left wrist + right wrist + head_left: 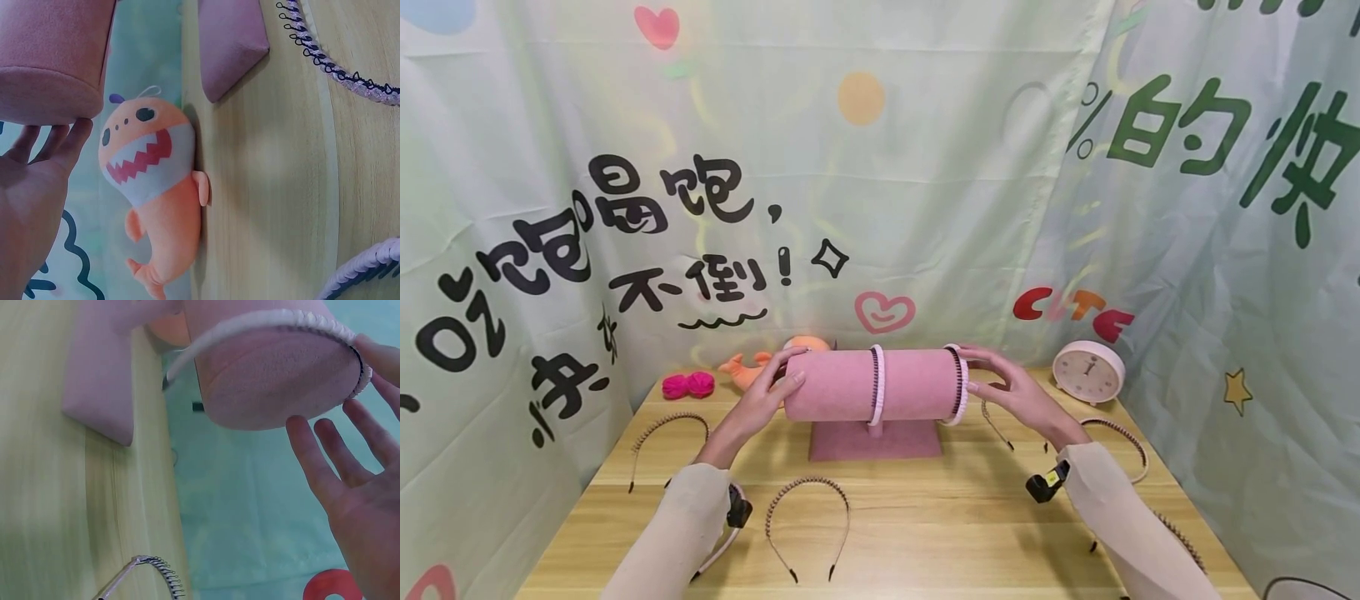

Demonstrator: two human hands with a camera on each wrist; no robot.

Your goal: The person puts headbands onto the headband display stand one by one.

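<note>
A pink roll-shaped headband stand (838, 385) rests on the table with two white padded headbands around it, one mid-roll (880, 385) and one at the right end (961, 387). My left hand (765, 397) holds the roll's left end, thumb across the front; the left wrist view shows fingertips against its end face (47, 94). At the right end, my right hand (1018, 398) pinches the end headband (262, 324) by its edge. In the right wrist view the other fingers spread beside the roll's bare end face (284, 384).
Thin beaded headbands lie at front (808, 483), left (670, 421) and right (1123, 429). Behind the stand are an orange shark plush (165, 200) and a pink bow-shaped item (688, 385). A round clock (1088, 371) stands back right, before the printed curtain (940, 208).
</note>
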